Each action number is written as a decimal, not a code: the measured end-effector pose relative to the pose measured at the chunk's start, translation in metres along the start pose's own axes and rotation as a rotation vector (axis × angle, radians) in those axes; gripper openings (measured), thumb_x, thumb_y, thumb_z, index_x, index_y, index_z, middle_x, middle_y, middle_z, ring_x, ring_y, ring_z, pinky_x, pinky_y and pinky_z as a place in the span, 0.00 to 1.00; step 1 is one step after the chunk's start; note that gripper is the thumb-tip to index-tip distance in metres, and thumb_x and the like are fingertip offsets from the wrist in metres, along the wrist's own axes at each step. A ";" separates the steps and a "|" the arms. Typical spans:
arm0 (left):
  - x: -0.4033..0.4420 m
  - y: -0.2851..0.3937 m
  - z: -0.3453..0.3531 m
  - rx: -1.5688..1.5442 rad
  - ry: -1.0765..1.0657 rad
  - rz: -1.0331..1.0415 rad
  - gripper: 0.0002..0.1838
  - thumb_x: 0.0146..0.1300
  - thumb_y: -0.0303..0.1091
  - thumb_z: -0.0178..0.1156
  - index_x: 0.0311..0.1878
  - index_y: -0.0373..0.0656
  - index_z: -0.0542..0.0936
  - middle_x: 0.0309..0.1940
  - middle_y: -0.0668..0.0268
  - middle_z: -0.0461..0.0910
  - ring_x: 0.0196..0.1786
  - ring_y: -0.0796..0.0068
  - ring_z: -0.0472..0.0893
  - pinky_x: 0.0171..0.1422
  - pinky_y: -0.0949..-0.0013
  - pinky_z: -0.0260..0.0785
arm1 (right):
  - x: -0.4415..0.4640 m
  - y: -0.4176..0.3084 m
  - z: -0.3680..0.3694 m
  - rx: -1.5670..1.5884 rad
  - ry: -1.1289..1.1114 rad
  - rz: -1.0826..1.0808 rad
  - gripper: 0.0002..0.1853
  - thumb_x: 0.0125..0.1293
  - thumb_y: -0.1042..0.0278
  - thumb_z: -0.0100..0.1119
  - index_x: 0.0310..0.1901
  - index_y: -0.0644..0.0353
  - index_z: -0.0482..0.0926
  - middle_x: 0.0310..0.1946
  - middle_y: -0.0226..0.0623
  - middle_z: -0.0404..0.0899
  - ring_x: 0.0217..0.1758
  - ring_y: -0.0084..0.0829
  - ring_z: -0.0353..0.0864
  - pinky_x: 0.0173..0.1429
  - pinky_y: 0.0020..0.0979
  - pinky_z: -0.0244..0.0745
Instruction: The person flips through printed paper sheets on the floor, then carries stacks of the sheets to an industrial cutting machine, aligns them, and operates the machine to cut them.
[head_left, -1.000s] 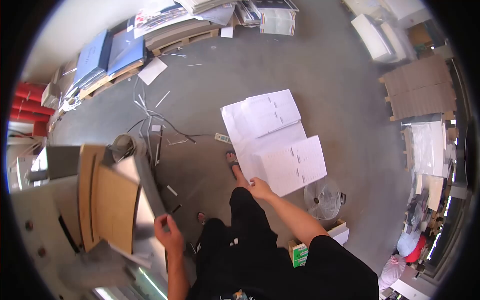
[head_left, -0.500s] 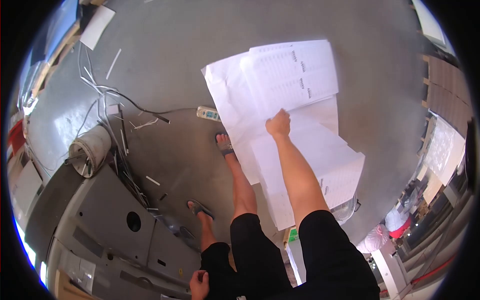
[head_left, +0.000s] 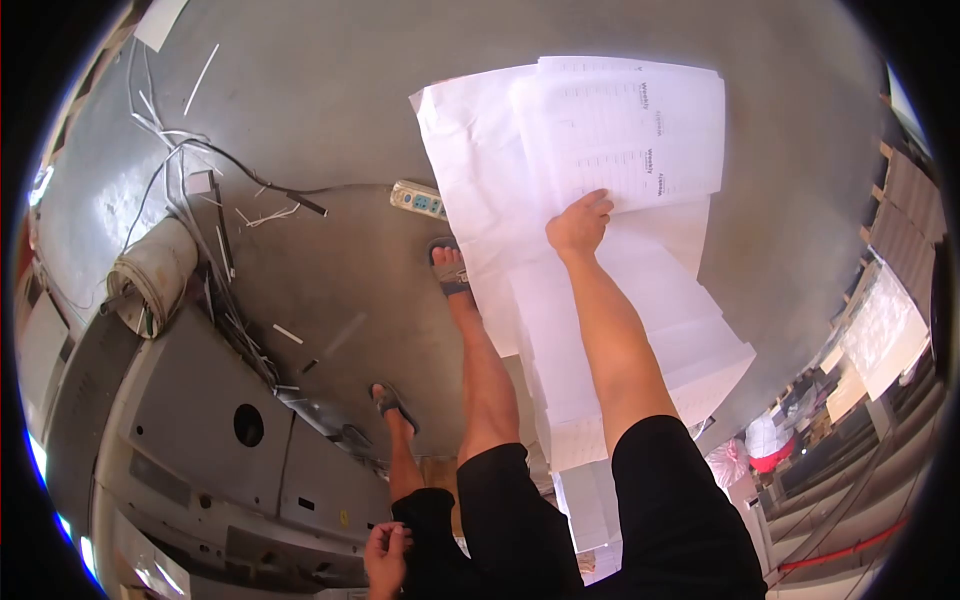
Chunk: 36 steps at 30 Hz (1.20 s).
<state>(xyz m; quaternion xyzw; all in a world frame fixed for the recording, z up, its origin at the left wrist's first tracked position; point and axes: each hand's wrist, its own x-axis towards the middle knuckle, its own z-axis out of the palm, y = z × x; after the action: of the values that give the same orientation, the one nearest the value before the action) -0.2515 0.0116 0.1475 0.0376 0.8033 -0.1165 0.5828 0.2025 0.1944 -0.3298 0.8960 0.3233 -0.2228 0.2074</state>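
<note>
My right hand (head_left: 580,225) reaches forward with its fingers closed at the near edge of some white printed sheets (head_left: 620,130). The word "Weekly" shows on them several times. Beneath these lies a larger creased sheet of white paper (head_left: 470,150). Nearer to me a tall stack of white paper (head_left: 650,360) rises below my forearm, its layered side facing me. Low in the view, beside my dark shorts, hangs my left hand (head_left: 386,560), fingers loosely curled and nothing visible in it.
A power strip (head_left: 418,199) and its cable lie on the floor left of the paper. Farther left are loose wires, plastic scraps and a tipped bucket (head_left: 155,275) by a grey machine cabinet (head_left: 230,430). Stacked boards (head_left: 908,200) line the right side.
My right hand and the printed sheets have shifted right relative to the large creased sheet. The whole view has tilted slightly. My left hand stays low by my leg.
</note>
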 end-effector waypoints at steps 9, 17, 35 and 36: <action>-0.007 0.019 0.011 -0.053 0.017 0.011 0.10 0.79 0.36 0.62 0.52 0.40 0.82 0.41 0.65 0.87 0.39 0.80 0.84 0.47 0.76 0.75 | -0.001 0.034 -0.011 -0.012 0.001 -0.161 0.36 0.69 0.71 0.58 0.76 0.73 0.59 0.61 0.57 0.73 0.57 0.53 0.83 0.58 0.45 0.84; -0.045 0.030 0.004 -0.053 -0.020 0.112 0.10 0.80 0.37 0.60 0.52 0.40 0.82 0.42 0.64 0.88 0.40 0.79 0.84 0.49 0.75 0.76 | 0.000 0.104 -0.129 0.038 0.000 -0.249 0.16 0.71 0.78 0.49 0.59 0.65 0.69 0.45 0.62 0.84 0.50 0.60 0.87 0.56 0.54 0.83; -0.223 0.144 0.047 -0.442 -0.234 0.685 0.45 0.76 0.54 0.65 0.80 0.30 0.60 0.75 0.50 0.72 0.72 0.65 0.75 0.68 0.60 0.73 | -0.480 0.133 -0.528 -0.050 -0.169 -1.028 0.38 0.66 0.80 0.48 0.79 0.75 0.55 0.43 0.62 0.83 0.41 0.58 0.87 0.45 0.52 0.85; -0.217 0.136 0.038 -0.687 -0.373 0.583 0.43 0.74 0.58 0.65 0.76 0.29 0.67 0.68 0.52 0.80 0.68 0.64 0.80 0.65 0.59 0.75 | -0.516 0.133 -0.516 -0.044 -0.178 -1.121 0.39 0.64 0.82 0.49 0.79 0.76 0.55 0.45 0.63 0.84 0.41 0.59 0.87 0.44 0.54 0.84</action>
<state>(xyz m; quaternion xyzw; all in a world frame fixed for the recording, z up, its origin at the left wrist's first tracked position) -0.1204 0.1510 0.3224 0.0450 0.6330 0.3189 0.7040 0.0715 0.1157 0.3958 0.5607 0.7354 -0.3666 0.1025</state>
